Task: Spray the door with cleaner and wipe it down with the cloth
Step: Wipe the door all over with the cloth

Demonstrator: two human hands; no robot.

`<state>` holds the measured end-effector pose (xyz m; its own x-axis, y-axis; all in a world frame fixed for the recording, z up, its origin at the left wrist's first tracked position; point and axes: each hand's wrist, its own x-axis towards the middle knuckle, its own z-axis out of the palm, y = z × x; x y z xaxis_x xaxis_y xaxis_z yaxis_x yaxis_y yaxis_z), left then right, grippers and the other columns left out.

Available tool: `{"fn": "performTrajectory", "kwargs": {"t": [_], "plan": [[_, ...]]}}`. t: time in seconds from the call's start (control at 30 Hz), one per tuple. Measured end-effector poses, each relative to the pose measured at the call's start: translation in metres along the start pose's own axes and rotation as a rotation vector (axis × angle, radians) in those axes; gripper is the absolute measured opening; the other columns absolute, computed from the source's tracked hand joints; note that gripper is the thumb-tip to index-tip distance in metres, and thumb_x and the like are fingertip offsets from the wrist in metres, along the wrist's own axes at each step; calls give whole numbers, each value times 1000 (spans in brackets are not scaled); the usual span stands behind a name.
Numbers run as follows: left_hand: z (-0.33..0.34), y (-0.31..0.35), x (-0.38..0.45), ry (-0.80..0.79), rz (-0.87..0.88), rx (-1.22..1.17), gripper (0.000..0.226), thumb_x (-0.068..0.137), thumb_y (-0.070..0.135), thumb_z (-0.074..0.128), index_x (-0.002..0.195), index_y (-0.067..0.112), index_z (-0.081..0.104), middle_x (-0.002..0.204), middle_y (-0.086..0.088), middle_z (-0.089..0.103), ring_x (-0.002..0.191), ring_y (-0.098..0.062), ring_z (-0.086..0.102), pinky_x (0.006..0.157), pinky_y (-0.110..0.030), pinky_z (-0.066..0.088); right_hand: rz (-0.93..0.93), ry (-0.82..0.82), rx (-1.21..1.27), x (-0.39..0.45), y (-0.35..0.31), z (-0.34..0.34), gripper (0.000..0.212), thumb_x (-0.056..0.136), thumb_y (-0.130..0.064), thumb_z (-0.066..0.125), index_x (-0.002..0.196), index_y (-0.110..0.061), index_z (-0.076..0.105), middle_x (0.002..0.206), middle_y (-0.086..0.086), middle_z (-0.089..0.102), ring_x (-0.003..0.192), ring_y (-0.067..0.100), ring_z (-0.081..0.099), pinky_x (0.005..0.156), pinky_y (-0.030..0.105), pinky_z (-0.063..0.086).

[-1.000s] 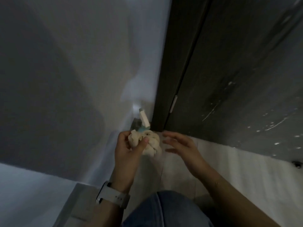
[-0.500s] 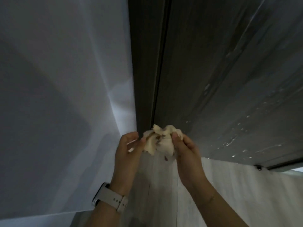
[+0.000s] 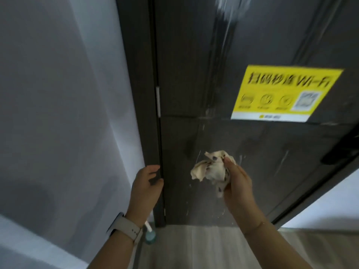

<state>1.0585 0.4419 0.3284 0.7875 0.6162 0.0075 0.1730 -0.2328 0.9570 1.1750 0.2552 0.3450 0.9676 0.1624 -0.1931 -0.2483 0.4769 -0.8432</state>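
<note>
The dark door (image 3: 242, 140) fills the upper right, wet with droplets and streaks of cleaner. My right hand (image 3: 238, 183) grips a crumpled cream cloth (image 3: 210, 166) close in front of the door's lower panel. My left hand (image 3: 144, 183), with a pale watch on the wrist, hovers at the dark door frame (image 3: 139, 94) with loosely curled fingers and holds nothing. The spray bottle (image 3: 150, 234), teal with a white nozzle, stands on the floor at the foot of the frame, partly hidden behind my left wrist.
A yellow Wi-Fi sticker (image 3: 285, 92) is stuck on the door's upper right. A dark door handle (image 3: 342, 154) juts out at the right edge. A white wall (image 3: 58, 113) runs along the left. Pale wood-look floor (image 3: 204, 247) lies below.
The cloth has passed from both hands into my right hand alone. My left hand has let go and moved left to the frame. The view has tilted up the door.
</note>
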Motion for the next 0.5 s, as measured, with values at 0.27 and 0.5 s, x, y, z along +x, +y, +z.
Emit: {"fn": "performTrajectory", "kwargs": {"t": [0.27, 0.5], "plan": [[-30, 170, 30, 26, 366, 116, 35, 93, 7, 59, 121, 26, 54, 127, 4, 50, 116, -7, 49, 89, -9, 35, -310, 36, 22, -19, -178, 83, 16, 93, -17, 61, 97, -3, 66, 83, 12, 67, 70, 21, 63, 56, 23, 51], [-61, 282, 95, 159, 741, 256, 37, 93, 8, 59, 128, 21, 54, 129, 4, 48, 119, -9, 47, 90, -14, 35, -741, 126, -7, -8, -294, 161, 17, 87, -20, 70, 81, -5, 64, 74, 10, 60, 71, 20, 55, 63, 29, 47]]}}
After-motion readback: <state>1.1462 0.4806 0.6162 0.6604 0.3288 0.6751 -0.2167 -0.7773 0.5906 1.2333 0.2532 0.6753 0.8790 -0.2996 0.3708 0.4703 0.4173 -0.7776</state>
